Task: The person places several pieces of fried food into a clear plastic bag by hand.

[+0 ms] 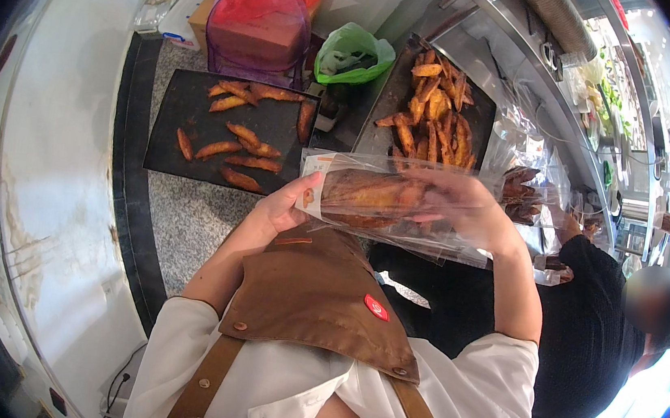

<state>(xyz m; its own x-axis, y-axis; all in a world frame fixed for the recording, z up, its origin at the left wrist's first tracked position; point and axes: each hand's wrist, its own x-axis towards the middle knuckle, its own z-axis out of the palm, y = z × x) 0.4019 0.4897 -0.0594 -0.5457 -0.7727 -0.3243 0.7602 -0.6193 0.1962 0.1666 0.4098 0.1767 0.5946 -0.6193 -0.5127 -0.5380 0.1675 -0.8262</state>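
A long clear plastic bag (367,197) lies sideways in front of my chest, filled with browned roasted strips that look like sweet potato. My left hand (286,207) grips its labelled end, thumb over the printed paper label (315,185). At the other end is my right hand (464,204), partly seen through the film, with its fingers against the strips. Whether those fingers are inside the bag or outside it, I cannot tell. Just beyond the bag, a dark tray (377,143) bears a heap of roasted strips (437,106).
Another dark tray (183,104) to the left has scattered strips. Behind stand a purple translucent chair back (259,26), a cardboard box (202,17) and a green plastic bag (357,58). A person in black (584,339) is close on my right, near filled clear bags (520,192) and metal shelving (546,60).
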